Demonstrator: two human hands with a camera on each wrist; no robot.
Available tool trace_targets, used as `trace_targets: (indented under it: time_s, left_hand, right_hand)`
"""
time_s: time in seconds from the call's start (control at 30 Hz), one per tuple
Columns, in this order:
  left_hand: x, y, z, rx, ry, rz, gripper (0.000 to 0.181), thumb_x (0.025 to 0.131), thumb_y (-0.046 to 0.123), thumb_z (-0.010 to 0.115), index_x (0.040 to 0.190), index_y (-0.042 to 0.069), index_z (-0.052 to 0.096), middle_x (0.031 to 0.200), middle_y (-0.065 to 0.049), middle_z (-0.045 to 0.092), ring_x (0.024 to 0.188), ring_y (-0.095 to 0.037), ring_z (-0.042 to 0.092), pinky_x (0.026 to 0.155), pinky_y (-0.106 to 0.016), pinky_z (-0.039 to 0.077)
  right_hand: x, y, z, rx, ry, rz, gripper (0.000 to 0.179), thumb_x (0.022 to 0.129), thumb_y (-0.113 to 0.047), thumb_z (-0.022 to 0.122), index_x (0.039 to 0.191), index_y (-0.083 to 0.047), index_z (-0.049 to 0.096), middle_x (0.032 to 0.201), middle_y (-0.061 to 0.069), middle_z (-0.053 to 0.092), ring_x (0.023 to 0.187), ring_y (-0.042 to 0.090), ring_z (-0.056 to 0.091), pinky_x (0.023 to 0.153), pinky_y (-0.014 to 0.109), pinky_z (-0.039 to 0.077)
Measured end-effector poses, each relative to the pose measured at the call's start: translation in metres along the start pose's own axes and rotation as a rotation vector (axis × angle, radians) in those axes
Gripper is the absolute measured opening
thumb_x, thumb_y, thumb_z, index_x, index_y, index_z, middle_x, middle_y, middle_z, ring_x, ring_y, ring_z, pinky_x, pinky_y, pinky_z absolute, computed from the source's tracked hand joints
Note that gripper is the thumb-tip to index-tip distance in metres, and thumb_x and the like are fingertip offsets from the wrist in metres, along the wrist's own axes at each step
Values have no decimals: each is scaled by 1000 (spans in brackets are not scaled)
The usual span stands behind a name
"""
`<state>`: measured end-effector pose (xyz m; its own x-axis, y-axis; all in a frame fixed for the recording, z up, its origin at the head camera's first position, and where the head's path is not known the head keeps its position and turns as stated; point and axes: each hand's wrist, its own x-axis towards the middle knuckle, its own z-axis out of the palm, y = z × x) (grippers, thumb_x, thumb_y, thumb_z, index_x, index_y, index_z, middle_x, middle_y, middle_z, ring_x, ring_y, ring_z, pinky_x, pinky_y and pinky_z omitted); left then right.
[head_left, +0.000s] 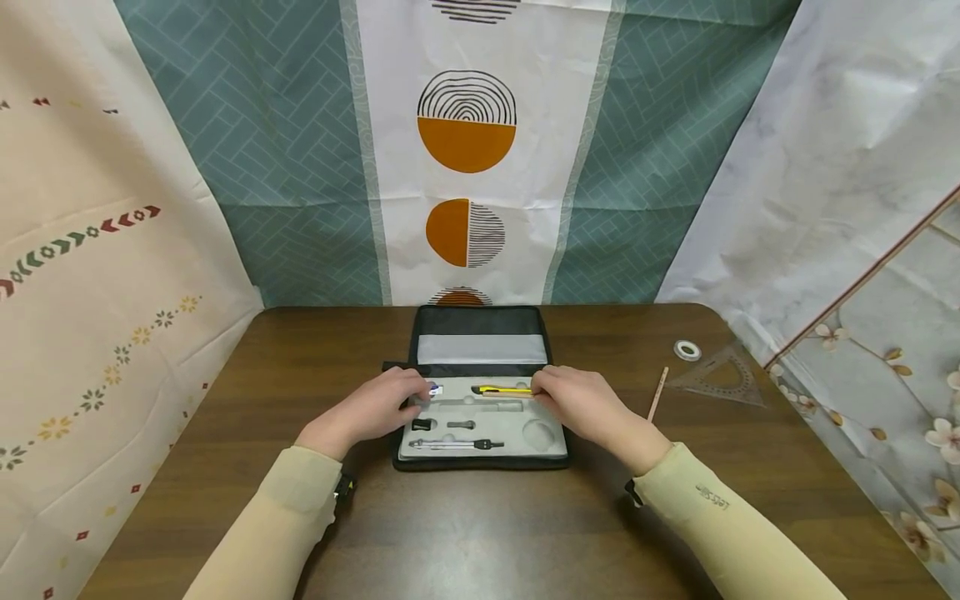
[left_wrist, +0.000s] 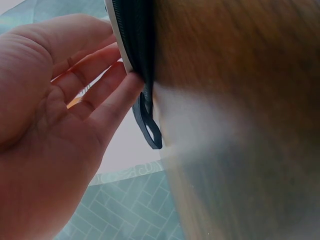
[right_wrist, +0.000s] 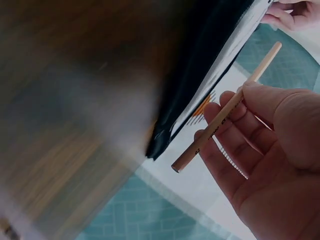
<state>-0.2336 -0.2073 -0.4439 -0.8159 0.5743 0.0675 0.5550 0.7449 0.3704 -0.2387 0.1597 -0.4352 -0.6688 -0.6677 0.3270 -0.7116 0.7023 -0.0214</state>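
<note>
A black zip case (head_left: 480, 464) lies unfolded on the table, with a pale moulded tray (head_left: 495, 425) in its near half. My right hand (head_left: 581, 404) is over the tray's right side. It pinches a wooden pencil (right_wrist: 222, 115) between thumb and fingers. Just beyond that pencil is a yellow utility knife (head_left: 498, 390) in the tray. My left hand (head_left: 378, 404) rests at the tray's left edge, its fingers loosely bent and touching the rim, beside a small blue-and-white eraser (head_left: 436, 389). A compass (head_left: 457, 444), a black sharpener (head_left: 422, 424) and a small grey part (head_left: 461, 425) sit in their slots.
Right of the case, another pencil (head_left: 657, 393), a clear set square (head_left: 723, 379) and a white tape roll (head_left: 687, 350) lie on the brown table (head_left: 480, 533). The case's raised lid (head_left: 480, 321) stands at the back. Patterned cloths hang around the table.
</note>
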Motion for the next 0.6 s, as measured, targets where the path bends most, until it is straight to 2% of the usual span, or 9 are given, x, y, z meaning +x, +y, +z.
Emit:
trace_targets:
  time_s: [0.6]
  left_hand:
    - [0,2,0,-9,-5,-20,19,102,2,78,118,12,78,124,-2,72,113,-23,61,99,-46,57]
  right_hand:
    - [33,-23,21,5,-17,-38,11,98,-17,87,100,-19,76,95,-7,72,79,10,67,65,30,56]
